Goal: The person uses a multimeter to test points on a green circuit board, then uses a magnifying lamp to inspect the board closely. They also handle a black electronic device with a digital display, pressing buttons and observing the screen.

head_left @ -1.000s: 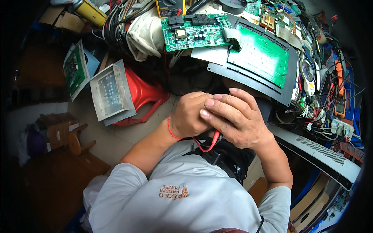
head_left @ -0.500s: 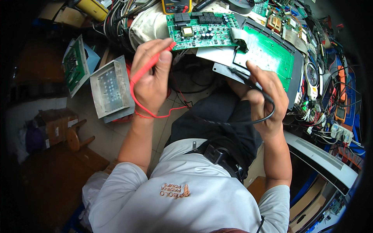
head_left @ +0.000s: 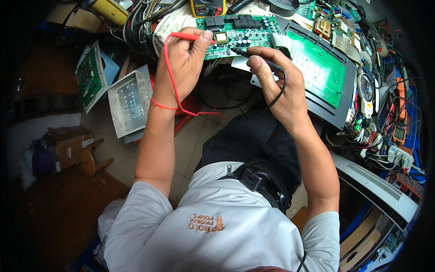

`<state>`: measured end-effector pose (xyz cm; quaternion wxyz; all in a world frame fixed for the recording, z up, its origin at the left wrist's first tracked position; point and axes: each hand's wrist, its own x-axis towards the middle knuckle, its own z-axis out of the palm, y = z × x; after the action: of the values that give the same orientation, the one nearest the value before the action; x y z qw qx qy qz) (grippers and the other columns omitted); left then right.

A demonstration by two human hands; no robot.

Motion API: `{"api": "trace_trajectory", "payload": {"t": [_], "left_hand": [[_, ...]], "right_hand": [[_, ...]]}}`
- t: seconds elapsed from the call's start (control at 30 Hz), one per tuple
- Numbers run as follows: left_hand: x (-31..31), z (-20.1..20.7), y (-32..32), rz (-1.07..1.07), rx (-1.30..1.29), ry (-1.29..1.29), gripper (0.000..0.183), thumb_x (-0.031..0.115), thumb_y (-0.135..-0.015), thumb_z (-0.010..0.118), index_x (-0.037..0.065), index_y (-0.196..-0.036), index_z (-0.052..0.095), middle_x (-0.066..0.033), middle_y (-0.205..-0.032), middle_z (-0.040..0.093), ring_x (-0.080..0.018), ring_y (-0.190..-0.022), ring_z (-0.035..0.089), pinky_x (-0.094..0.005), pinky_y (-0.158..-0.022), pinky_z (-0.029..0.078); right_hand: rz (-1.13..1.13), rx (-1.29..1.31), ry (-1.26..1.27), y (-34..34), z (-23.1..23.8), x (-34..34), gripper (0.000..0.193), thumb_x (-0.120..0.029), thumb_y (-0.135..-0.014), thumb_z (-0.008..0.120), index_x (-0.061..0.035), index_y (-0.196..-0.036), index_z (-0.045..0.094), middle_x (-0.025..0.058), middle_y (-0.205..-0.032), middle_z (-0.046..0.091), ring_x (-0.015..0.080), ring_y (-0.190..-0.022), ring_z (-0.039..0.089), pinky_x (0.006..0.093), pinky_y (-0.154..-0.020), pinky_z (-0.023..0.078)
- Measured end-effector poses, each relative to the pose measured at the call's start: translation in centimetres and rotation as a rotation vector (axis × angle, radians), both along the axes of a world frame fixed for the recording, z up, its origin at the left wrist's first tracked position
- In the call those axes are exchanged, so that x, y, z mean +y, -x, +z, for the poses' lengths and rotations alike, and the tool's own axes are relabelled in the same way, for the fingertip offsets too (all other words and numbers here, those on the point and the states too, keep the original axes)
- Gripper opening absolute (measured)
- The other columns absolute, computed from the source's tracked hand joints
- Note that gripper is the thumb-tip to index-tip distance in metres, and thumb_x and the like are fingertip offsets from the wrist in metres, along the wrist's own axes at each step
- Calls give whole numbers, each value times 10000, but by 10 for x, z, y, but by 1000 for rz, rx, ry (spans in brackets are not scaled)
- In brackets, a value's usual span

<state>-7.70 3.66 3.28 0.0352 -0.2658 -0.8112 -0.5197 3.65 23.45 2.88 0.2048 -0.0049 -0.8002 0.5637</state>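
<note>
Both my hands are over the lower part of a green circuit board (head_left: 251,29) with black relays, capacitors and a yellow-topped transformer. Closed round a red test probe (head_left: 185,36), my left hand (head_left: 183,63) points its tip rightward beside the transformer. My right hand (head_left: 283,84) grips a black test probe (head_left: 265,62), whose tip is over the board's lower middle; whether either tip touches cannot be made out. The probes' red and black leads loop down past my wrists. A yellow multimeter (head_left: 208,8) stands behind the board, partly cut off by the picture's upper edge.
Right of the board lies a second green board (head_left: 317,68) on a dark panel, joined by a ribbon cable. A clamp meter (head_left: 365,93) and tangled wires crowd the far right. At left are an open metal case (head_left: 130,102) and a wooden stool (head_left: 94,157).
My right hand has moved left and up, bringing the black probe over the board. My left hand has moved up and right, and the red probe now lies nearly level.
</note>
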Motion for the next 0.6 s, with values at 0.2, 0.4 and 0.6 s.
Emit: {"api": "trace_trajectory", "payload": {"t": [0.2,0.4,0.6], "left_hand": [[3,-1,13,-43,27,135,363,326,-1119,668,-25,-1094,754,-55,-922,728,-126,-864,637,-293,-797,513],[3,-5,17,-65,61,161,357,303,-1118,666,-42,-1076,746,-64,-898,712,-130,-848,631,-298,-783,510],[1,-3,22,-69,19,194,360,318,-1116,669,-25,-1083,771,-57,-868,710,-116,-838,631,-294,-769,509]], "right_hand": [[15,45,-54,1,-3,-2,225,-150,-1042,754,8,-1202,742,152,-1040,769,260,-924,757,342,-831,580],[17,51,-53,0,-6,-1,218,-154,-1051,741,8,-1197,743,154,-1029,767,262,-908,755,347,-820,581],[13,61,-49,-1,-6,-1,218,-162,-1052,740,5,-1192,745,150,-1016,767,261,-902,753,351,-819,582]]}}
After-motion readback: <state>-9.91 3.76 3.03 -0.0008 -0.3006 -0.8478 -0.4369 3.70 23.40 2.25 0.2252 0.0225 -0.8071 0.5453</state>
